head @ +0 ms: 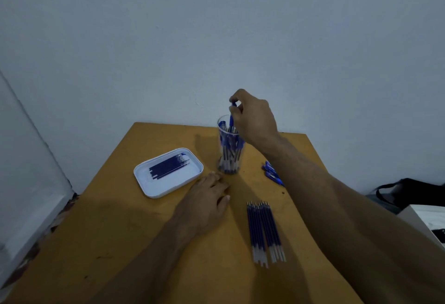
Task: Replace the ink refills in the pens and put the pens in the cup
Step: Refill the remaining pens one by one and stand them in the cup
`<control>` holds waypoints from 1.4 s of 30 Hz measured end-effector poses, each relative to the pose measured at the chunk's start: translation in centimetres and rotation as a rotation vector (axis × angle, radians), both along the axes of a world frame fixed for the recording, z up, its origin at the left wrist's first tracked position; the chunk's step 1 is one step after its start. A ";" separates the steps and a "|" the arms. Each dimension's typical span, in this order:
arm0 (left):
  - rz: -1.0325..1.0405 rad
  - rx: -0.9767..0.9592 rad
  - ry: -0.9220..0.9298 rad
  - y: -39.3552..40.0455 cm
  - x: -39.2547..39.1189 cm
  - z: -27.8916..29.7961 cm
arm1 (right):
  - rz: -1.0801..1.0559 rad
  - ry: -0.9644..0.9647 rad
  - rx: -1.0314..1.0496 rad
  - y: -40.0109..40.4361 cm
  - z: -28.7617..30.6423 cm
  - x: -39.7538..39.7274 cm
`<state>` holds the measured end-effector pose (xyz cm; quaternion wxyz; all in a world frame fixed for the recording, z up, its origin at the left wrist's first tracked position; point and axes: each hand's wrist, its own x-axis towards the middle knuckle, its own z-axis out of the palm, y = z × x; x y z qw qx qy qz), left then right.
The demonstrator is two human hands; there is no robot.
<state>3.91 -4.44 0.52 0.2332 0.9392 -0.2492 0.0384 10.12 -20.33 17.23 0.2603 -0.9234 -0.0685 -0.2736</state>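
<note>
A clear plastic cup (228,157) stands near the table's far edge, holding several blue pens. My right hand (252,116) hovers over its mouth and pinches the top of one blue pen (232,118), whose lower part is inside the cup. My left hand (207,198) rests flat on the table in front of the cup, fingers relaxed, holding nothing. A row of several blue refills (263,229) lies on the table at the right. A white tray (147,183) at the left holds several more refills (168,166).
A few blue pens (273,172) lie on the table right of the cup, partly hidden by my right forearm. The yellow table (120,231) meets a pale wall at the back. A dark bag (409,190) and a white surface sit off the right edge.
</note>
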 end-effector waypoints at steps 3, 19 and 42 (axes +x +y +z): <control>0.001 0.001 0.003 0.1 0.1 -0.1 | -0.054 0.097 -0.080 0.0 -1.1 0.4; 0.001 0.006 -0.007 0.1 0.2 -0.1 | -0.112 -0.104 0.081 -1.6 -2.3 -1.2; 0.017 0.054 0.045 0.0 -0.1 0.9 | -0.400 0.427 -0.179 -8.2 -13.8 -6.6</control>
